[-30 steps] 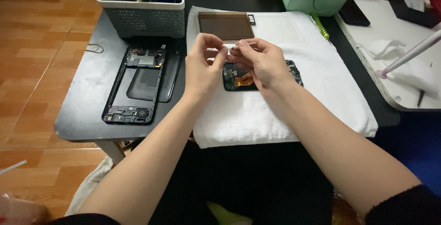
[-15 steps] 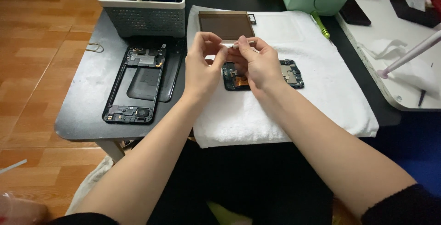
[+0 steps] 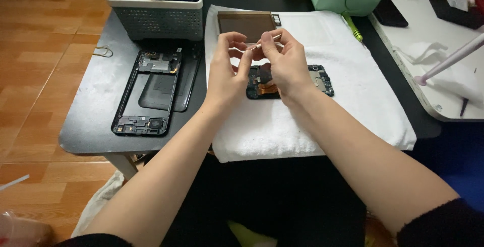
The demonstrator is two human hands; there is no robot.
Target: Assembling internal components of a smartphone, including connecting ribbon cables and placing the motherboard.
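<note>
1. Left hand [image 3: 225,73], right hand [image 3: 285,64]: both grips pinched on 1 thin pale metal strip [image 3: 262,43], frame centre-top.
2. Dark circuit board [image 3: 317,79]: beneath hands, on white towel [image 3: 322,126].
3. Black phone frame [image 3: 148,93]: bench [image 3: 91,121], left.

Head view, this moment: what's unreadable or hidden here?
- Thin pale strip pinched between left hand and right hand: too small to identify.
- Circuit board on the white towel: its middle is covered by both hands.
- Grey basket: top cut by the frame edge, contents unclear.
</note>
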